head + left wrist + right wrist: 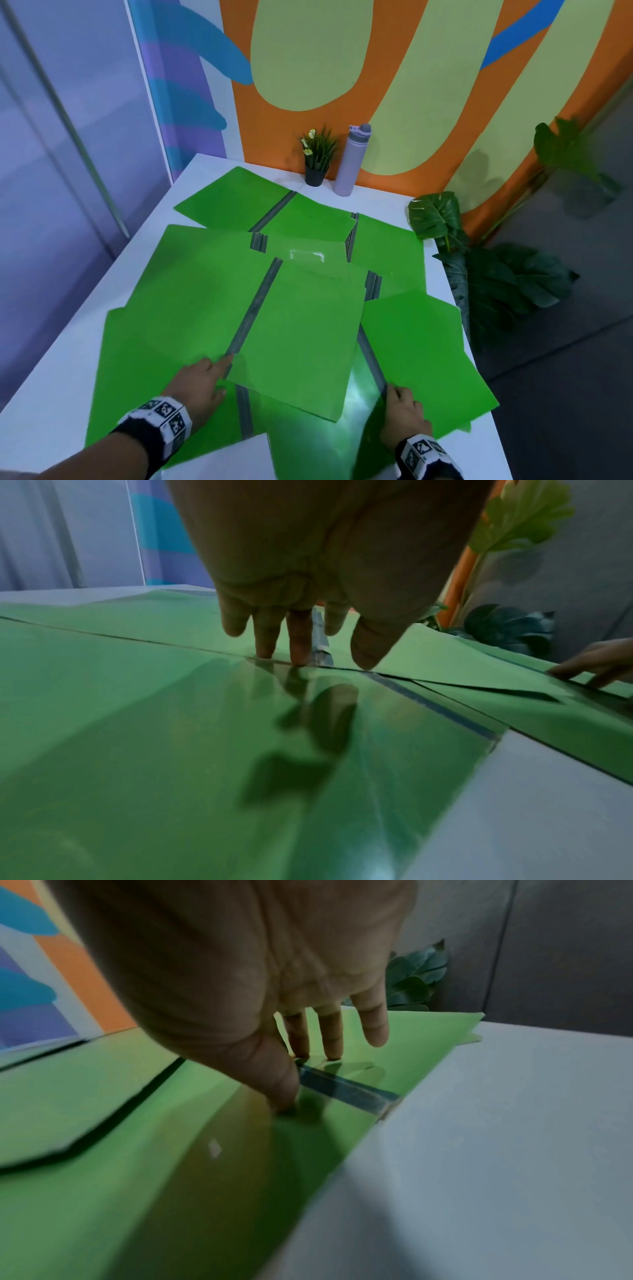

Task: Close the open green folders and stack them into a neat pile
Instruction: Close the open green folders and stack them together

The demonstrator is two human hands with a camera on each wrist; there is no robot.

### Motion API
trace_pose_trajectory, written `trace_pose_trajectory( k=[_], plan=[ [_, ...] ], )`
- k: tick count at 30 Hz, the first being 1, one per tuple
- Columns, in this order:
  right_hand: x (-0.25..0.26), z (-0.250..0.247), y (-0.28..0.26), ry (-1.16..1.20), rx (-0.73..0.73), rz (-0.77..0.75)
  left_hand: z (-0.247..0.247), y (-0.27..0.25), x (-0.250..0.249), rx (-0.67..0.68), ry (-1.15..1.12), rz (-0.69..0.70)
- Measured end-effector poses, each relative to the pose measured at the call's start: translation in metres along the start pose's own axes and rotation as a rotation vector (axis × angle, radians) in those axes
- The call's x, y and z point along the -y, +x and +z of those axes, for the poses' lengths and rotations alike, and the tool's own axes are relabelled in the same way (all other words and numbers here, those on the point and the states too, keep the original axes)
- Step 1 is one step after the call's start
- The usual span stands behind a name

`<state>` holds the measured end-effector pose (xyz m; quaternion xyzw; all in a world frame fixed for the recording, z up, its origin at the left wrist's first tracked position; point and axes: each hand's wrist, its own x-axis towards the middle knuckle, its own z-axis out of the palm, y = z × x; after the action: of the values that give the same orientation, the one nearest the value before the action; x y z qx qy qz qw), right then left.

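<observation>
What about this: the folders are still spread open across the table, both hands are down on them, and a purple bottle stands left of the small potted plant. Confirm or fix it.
One error: in the head view the purple bottle stands right of the small potted plant, not left. The folders do lie open on the table, with the left hand and right hand on them.

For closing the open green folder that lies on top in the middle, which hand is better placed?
Left, probably. The left hand has its fingertips at the near end of the grey spine of the top open green plastic folder. The right hand rests on the lower folder beside it.
</observation>
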<state>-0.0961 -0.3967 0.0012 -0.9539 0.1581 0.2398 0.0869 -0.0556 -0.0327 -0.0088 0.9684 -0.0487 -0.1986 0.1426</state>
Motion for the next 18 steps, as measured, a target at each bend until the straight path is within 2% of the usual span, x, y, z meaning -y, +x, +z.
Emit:
trace_pose_trajectory(
  k=[2, 7, 10, 14, 18],
  plan=[
    [-0.001, -0.001, 0.001, 0.023, -0.036, 0.006, -0.003, -0.002, -0.001, -0.049, -0.066, -0.030],
    [0.010, 0.008, 0.001, 0.062, -0.056, -0.022, -0.017, 0.024, -0.006, -0.144, -0.026, -0.180],
    [0.014, 0.008, 0.002, 0.104, -0.050, -0.016, -0.029, 0.042, -0.015, -0.078, -0.047, -0.256],
    [0.014, 0.002, 0.005, 0.188, 0.030, 0.008, -0.035, 0.052, -0.019, 0.019, 0.034, -0.315],
    [0.018, -0.008, 0.004, 0.280, 0.019, -0.002, -0.035, 0.059, -0.019, 0.018, 0.077, -0.320]
  ],
)
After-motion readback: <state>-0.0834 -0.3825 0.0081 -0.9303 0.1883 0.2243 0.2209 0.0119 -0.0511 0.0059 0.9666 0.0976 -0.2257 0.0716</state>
